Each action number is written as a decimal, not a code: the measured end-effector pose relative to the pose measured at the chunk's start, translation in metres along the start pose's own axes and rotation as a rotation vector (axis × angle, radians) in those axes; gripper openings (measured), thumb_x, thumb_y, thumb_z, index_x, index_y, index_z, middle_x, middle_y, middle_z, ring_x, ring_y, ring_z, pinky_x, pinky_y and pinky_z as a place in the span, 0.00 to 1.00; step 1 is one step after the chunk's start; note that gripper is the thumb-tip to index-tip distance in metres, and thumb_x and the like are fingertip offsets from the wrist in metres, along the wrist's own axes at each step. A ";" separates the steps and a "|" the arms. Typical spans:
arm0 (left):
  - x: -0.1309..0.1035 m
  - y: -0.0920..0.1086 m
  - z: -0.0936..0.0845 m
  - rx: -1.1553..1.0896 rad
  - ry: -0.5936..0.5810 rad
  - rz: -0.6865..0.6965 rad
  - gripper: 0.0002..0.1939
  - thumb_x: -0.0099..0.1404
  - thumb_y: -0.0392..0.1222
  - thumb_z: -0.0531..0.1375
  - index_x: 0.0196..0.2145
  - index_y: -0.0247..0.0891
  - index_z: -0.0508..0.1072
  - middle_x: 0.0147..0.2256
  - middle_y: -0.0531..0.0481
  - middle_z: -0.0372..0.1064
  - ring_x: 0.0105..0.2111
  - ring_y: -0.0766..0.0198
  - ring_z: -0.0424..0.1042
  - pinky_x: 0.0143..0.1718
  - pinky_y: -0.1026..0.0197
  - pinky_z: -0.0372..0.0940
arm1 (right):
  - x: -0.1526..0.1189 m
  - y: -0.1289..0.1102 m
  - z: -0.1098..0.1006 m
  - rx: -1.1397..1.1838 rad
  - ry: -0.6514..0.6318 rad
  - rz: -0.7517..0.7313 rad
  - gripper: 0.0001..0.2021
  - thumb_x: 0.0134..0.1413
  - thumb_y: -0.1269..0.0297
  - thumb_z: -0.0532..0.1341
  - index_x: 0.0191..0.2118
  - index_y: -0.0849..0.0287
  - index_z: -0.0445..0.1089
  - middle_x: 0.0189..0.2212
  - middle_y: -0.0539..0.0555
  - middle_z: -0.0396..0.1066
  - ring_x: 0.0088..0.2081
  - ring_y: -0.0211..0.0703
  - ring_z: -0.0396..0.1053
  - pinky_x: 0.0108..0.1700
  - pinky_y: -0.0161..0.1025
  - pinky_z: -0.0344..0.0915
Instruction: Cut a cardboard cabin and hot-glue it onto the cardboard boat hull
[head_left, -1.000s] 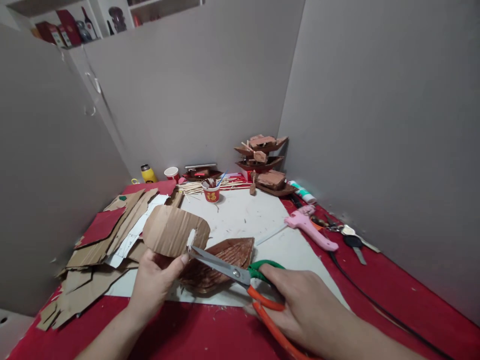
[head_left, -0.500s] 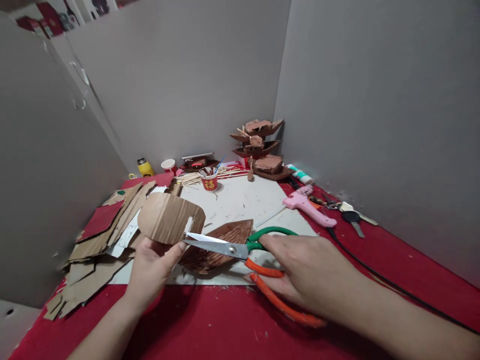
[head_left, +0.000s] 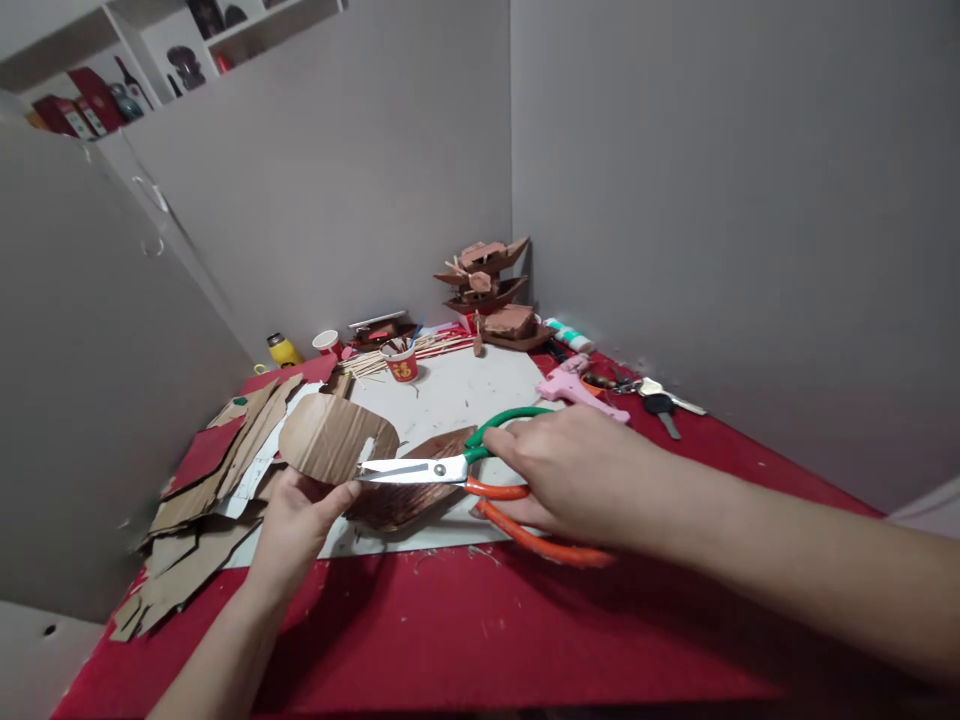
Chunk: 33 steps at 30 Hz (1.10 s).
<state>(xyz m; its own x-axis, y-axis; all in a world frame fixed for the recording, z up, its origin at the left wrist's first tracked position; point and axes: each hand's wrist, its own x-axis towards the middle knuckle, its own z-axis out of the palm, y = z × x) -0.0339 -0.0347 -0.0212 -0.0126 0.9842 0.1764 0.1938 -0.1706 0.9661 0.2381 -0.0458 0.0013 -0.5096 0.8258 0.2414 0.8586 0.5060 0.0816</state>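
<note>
Fingers (head_left: 339, 500) of the left hand (head_left: 291, 535) pinch cardboard (head_left: 330, 437) just beside scissors (head_left: 440, 469) gripped by the right hand (head_left: 574, 465), so a blade slip could nick them.

Cardboard pile (head_left: 184, 508) lies left, 2 cups (head_left: 403, 368) behind scissors (head_left: 442, 469).

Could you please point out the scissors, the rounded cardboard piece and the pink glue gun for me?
Scissors (head_left: 440, 469), head view: on the pivot screw.
Rounded cardboard piece (head_left: 334, 440), head view: on its broad face.
Pink glue gun (head_left: 564, 386), head view: on its body.
</note>
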 end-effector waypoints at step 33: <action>-0.027 0.009 -0.013 -0.171 -0.046 -0.053 0.20 0.46 0.32 0.73 0.39 0.35 0.76 0.32 0.49 0.78 0.30 0.63 0.76 0.32 0.66 0.70 | -0.015 -0.016 0.002 0.170 -0.148 -0.050 0.19 0.56 0.47 0.59 0.28 0.59 0.72 0.24 0.59 0.77 0.28 0.53 0.75 0.26 0.38 0.49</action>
<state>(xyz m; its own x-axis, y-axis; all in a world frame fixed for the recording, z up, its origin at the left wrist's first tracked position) -0.0443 -0.0636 -0.0152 0.0274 0.9925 0.1188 0.0242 -0.1195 0.9925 0.2317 -0.0654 -0.0051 -0.5646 0.8198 0.0954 0.8169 0.5716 -0.0778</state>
